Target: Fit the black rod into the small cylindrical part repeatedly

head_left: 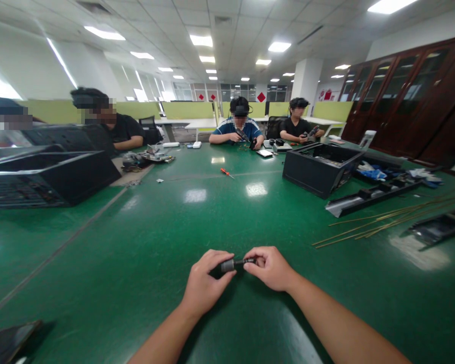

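My left hand [208, 280] is closed around a dark cylindrical tool [228, 265], with thumb and fingers along its grey barrel. A narrower black shaft sticks out of the barrel to the right. At that end, my right hand [269, 268] pinches the shaft's tip [249, 261] between thumb and fingers. The tool is held roughly level, low over the green tabletop [197, 222]. Its left end is hidden inside my left palm, so I cannot tell its exact kind.
An orange-handled screwdriver [225, 172] lies mid-table. Black metal cases [318, 172] stand right and left. Thin brass-coloured rods [371, 222] and a dark metal channel [371, 194] lie at right. Several co-workers sit around the table; one co-worker [238, 129] faces me, holding a dark power tool.
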Demonstrator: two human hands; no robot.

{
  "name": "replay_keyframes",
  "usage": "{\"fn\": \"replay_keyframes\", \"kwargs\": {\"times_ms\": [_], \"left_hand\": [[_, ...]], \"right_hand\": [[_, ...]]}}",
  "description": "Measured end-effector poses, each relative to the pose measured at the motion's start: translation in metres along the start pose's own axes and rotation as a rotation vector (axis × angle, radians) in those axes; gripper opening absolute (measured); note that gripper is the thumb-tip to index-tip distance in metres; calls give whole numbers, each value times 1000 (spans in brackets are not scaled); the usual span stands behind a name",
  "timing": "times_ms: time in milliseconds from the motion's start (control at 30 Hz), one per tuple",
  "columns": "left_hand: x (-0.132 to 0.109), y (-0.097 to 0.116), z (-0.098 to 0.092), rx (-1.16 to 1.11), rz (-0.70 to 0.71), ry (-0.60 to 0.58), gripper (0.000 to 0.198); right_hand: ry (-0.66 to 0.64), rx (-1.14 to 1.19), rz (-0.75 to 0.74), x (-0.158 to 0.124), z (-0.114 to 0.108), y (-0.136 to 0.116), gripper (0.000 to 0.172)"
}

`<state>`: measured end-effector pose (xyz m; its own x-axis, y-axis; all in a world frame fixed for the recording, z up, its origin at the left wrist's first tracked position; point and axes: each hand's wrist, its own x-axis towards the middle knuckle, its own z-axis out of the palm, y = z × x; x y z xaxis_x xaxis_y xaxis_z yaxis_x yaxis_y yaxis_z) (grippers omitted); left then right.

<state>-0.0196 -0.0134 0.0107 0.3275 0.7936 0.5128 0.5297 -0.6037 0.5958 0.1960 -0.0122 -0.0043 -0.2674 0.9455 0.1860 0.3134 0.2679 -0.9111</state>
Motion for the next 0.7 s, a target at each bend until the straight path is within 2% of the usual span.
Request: {"fn": "replay_keyframes", "kwargs": {"times_ms": [700], "left_hand": [[1,2,-1,-6,10,25,27]], "right_hand": [[28,1,13,0,-5,1,19]]}}
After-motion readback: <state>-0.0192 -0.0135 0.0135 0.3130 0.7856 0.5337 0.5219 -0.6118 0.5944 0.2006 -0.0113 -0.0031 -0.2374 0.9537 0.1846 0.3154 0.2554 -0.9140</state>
